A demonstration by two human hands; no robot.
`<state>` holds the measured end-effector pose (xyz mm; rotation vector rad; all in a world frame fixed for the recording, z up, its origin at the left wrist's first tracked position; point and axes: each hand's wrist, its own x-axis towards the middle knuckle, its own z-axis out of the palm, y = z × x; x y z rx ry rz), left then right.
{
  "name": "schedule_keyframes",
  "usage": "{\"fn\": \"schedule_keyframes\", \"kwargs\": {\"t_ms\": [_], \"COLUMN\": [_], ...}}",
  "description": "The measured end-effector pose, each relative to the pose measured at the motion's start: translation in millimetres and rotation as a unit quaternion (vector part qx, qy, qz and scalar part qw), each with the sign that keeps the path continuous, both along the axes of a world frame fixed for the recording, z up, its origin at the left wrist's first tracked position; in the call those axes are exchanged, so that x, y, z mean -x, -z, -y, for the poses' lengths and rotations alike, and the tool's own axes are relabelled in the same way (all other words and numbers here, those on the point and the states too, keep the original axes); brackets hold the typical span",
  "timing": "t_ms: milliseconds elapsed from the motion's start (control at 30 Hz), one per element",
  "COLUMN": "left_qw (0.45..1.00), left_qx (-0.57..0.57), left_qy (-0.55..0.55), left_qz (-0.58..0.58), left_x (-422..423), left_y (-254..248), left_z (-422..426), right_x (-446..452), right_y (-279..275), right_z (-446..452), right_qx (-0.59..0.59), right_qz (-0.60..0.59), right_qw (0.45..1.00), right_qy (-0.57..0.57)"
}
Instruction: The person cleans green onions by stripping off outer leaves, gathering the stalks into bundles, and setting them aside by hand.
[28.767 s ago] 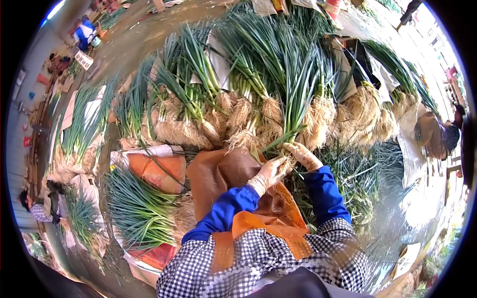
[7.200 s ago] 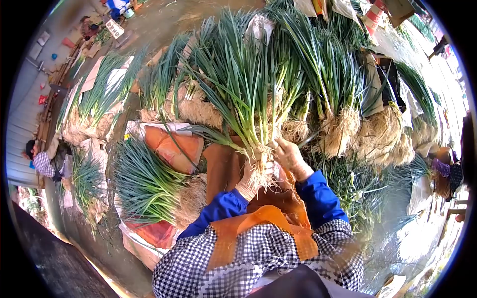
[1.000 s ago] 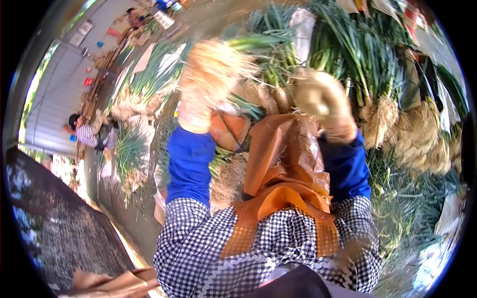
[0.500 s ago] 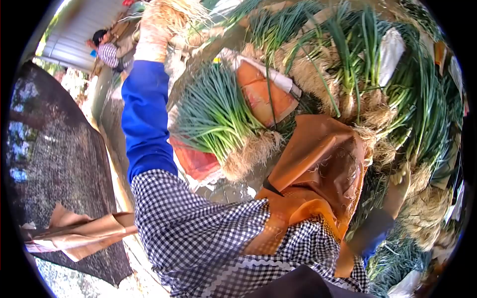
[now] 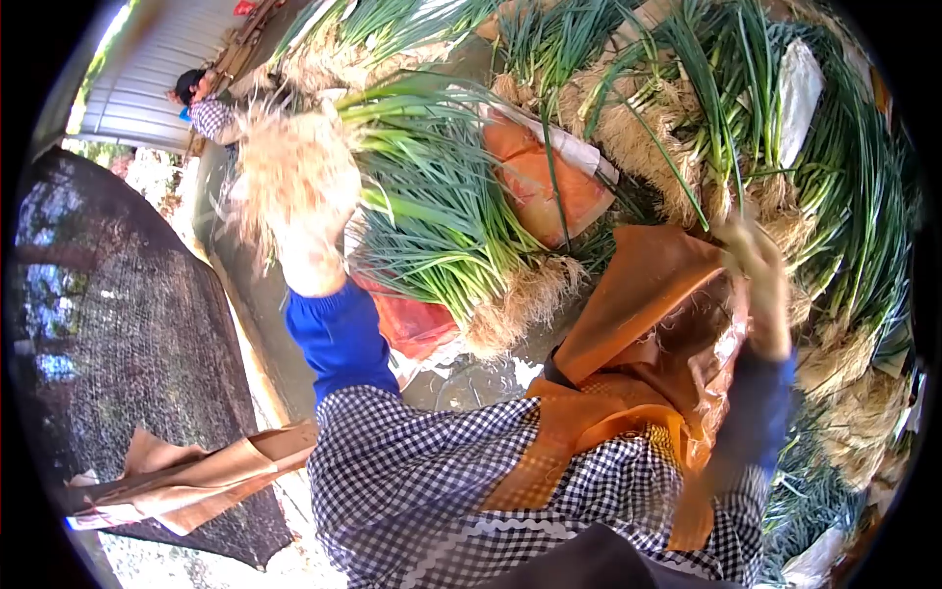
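My left hand (image 5: 319, 240), reaching out at upper left, is closed round a bunch of green onions (image 5: 402, 123). Its pale, stringy roots (image 5: 280, 162) are blurred and cover part of the fingers. The leaves point right, over a larger pile of green onions (image 5: 446, 231) that lies with its roots towards me. My right hand (image 5: 760, 280) is smeared by motion, so its fingers cannot be made out. It is beside the brown apron (image 5: 638, 294) and near the root ends of more green onions (image 5: 775, 191).
Under the pile lie an orange-red sheet (image 5: 407, 319) and an orange bag (image 5: 540, 177). Many green onions (image 5: 863, 196) lie along the right side. A dark mesh net (image 5: 137, 334) hangs at left, beside a brown cloth-covered bar (image 5: 196, 476). Another person (image 5: 206, 103) is at upper left.
My left hand has come down and nearer from the top edge, bringing the bunch's leaves into view above the pile. My right hand has moved up from the lower right towards the apron's edge.
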<state>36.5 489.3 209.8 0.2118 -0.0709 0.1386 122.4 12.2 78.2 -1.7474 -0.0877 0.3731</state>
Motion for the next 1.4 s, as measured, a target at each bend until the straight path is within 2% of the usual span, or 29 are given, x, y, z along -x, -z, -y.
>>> {"fn": "schedule_keyframes", "kwargs": {"t_ms": [67,100,133,167,233,300,367,433,500,600,667,700,767,800,833,933,1000,1033,1067,1100,1133,1167,1200,1233,1267,1300,1400], "left_qw": [0.997,0.998,0.997,0.996,0.994,0.992,0.990,0.989,0.988,0.986,0.986,0.986,0.985,0.986,0.987,0.988,0.989,0.989,0.989,0.989,0.988,0.988,0.987,0.987,0.986,0.985,0.985], "left_qx": [0.069,0.026,0.003,-0.021,-0.064,-0.093,-0.112,-0.123,-0.125,-0.132,-0.133,-0.131,-0.133,-0.132,-0.127,-0.120,-0.112,-0.110,-0.113,-0.115,-0.121,-0.123,-0.130,-0.133,-0.135,-0.140,-0.142], "left_qy": [-0.029,-0.008,0.006,0.021,0.047,0.059,0.067,0.071,0.078,0.087,0.094,0.096,0.100,0.101,0.100,0.095,0.095,0.093,0.091,0.093,0.090,0.090,0.089,0.090,0.091,0.096,0.100], "left_qz": [-0.027,-0.060,-0.074,-0.088,-0.080,-0.065,-0.052,-0.049,-0.051,-0.048,-0.045,-0.041,-0.035,-0.030,-0.026,-0.008,0.003,0.009,0.015,0.016,0.020,0.022,0.025,0.023,0.022,0.021,0.023], "left_x": [14.3,18.4,22.1,26.0,26.5,26.5,26.9,27.4,37.7,48.7,51.2,52.7,56.1,56.6,56.9,55.0,52.3,48.2,42.5,39.0,31.1,26.6,24.1,20.8,19.9,21.9,30.5], "left_y": [-14.3,-25.0,-26.0,-26.8,-28.9,-33.0,-36.7,-36.6,-35.2,-35.6,-33.3,-34.8,-35.0,-35.6,-36.5,-37.9,-39.6,-40.6,-42.9,-42.3,-43.3,-44.3,-45.3,-46.6,-47.8,-49.4,-54.3], "left_z": [60.4,93.5,107.8,122.1,132.1,138.8,143.9,152.9,160.5,167.3,171.6,171.0,166.0,162.8,159.8,147.3,138.9,132.8,126.7,124.4,119.2,116.7,115.0,114.4,114.5,117.8,125.0], "right_x": [-15.4,-16.2,-26.9,-35.2,-47.7,-68.1,-81.7,-80.3,-68.8,-62.8,-76.2,-65.8,-54.8,-40.9,-39.2,15.2,61.0,86.2,103.5,111.5,120.0,121.5,105.5,83.5,71.1,58.7,13.1], "right_y": [-1.6,1.8,22.0,39.9,41.8,43.8,49.3,38.4,22.2,20.0,52.9,56.0,50.8,35.4,67.8,81.2,85.0,68.0,85.4,107.9,138.7,131.1,120.7,70.1,46.4,22.8,-11.8], "right_z": [-60.7,-92.6,-119.2,-146.3,-184.9,-223.0,-245.3,-245.2,-233.9,-201.5,-167.8,-143.3,-77.9,-37.3,-1.6,114.8,196.1,228.9,280.3,309.0,331.2,309.6,290.6,229.5,177.7,126.0,-16.0], "right_qx": [-0.010,-0.108,-0.155,-0.257,-0.296,-0.295,-0.200,-0.125,-0.125,-0.257,-0.238,-0.341,-0.232,-0.185,-0.168,-0.080,-0.007,0.116,0.216,0.216,0.388,0.544,0.551,0.558,0.345,0.098,-0.001], "right_qz": [-0.005,0.059,0.107,0.046,0.018,0.010,0.055,0.098,0.096,0.075,0.109,0.040,0.056,-0.063,0.031,0.002,-0.022,-0.082,-0.148,-0.150,-0.104,-0.054,-0.104,-0.154,-0.072,0.001,0.149], "right_qw": [0.991,0.974,0.956,0.940,0.930,0.927,0.940,0.935,0.924,0.911,0.918,0.910,0.950,0.967,0.974,0.995,0.977,0.966,0.950,0.949,0.911,0.837,0.828,0.816,0.933,0.989,0.980], "right_qy": [-0.136,-0.191,-0.223,-0.220,-0.218,-0.231,-0.270,-0.319,-0.348,-0.313,-0.297,-0.231,-0.200,-0.164,-0.151,0.062,0.210,0.216,0.172,0.173,0.091,0.007,-0.001,-0.011,0.077,0.108,-0.131]}}
